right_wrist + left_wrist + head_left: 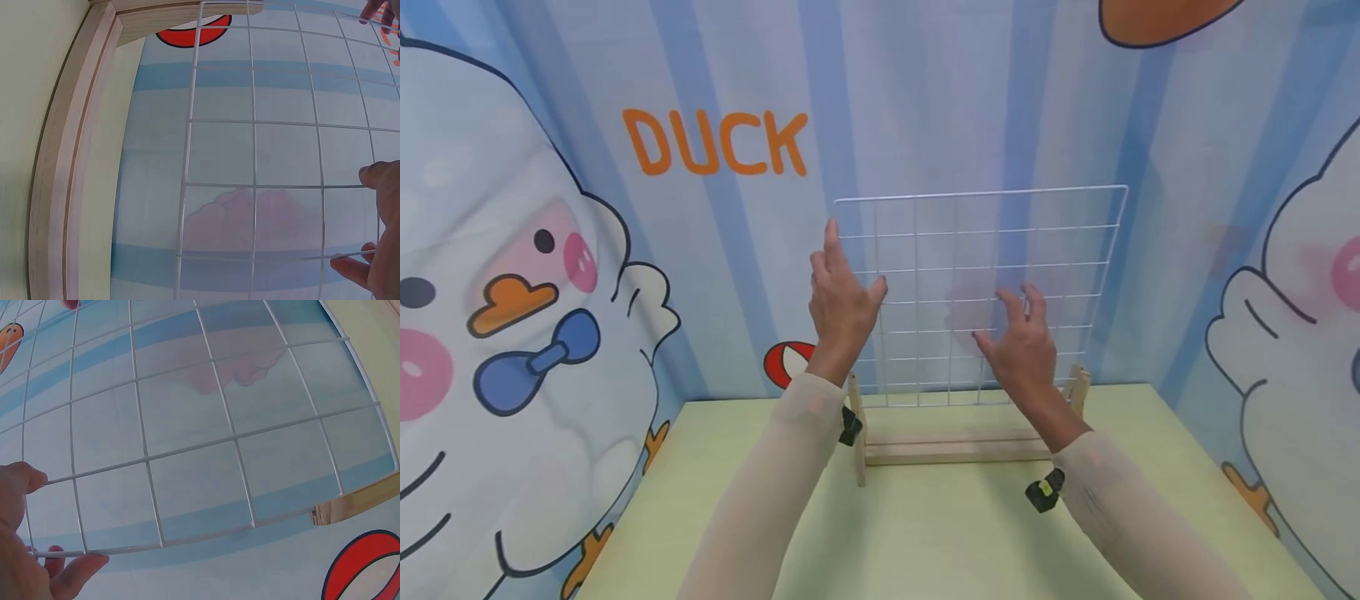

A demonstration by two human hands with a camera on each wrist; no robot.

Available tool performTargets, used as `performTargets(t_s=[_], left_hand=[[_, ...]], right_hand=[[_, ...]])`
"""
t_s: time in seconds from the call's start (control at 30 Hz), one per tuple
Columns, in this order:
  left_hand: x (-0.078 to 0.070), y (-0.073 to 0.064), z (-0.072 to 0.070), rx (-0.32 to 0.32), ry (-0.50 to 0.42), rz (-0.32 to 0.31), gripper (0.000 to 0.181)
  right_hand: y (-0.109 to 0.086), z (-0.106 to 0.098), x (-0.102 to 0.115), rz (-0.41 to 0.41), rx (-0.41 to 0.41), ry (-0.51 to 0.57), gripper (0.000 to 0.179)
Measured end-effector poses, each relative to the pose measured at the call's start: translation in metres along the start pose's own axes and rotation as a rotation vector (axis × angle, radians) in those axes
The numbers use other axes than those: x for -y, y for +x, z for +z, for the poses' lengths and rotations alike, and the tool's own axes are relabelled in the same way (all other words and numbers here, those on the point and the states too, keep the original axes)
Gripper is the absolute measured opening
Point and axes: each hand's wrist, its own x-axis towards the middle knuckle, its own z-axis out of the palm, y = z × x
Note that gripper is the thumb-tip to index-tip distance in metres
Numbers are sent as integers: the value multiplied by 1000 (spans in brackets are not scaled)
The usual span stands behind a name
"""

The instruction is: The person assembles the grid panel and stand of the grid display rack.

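A white wire grid panel (955,267) stands upright in a wooden stand (958,452), leaning slightly back. My left hand (842,304) is raised at the panel's left edge, index finger pointing up and thumb spread. In the left wrist view, its thumb and fingertips overlap the edge wires; whether they touch, I cannot tell. Lower down, my right hand (1024,346) is over the right half of the panel, thumb and fingers apart and loosely bent. The right wrist view shows its fingertips (350,270) against the wires, contact unclear. Neither hand visibly closes round a wire.
The stand rests on a pale green table (925,533) near its back edge. Behind hangs a blue striped curtain (925,100) printed with ducks and orange lettering. Small black devices (1043,493) sit at both wrists, below the pale sleeves (775,492).
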Motion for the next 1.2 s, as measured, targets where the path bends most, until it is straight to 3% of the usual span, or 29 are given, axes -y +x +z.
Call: performTargets(t_s=[0.13, 0.33, 0.47, 0.53, 0.67, 0.83, 1.2], left_hand=[[2, 0, -1, -12, 6, 8, 95], [4, 0, -1, -18, 8, 7, 94], [4, 1, -1, -18, -1, 4, 93], [5, 1, -1, -23, -8, 4, 93], [7, 2, -1, -38, -25, 4, 92], [6, 2, -1, -25, -52, 5, 92], [3, 6, -1, 17, -49, 6, 97]], right_hand=[[1, -7, -3, -38, -28, 13, 64], [14, -28, -9, -118, -203, 121, 48], [33, -47, -15, -15, -253, 126, 63], [43, -57, -18, 80, -211, 131, 78], [65, -75, -25, 233, -28, 178, 106], [85, -90, -34, 266, 138, 233, 113], [89, -98, -46, 247, 146, 165, 100]])
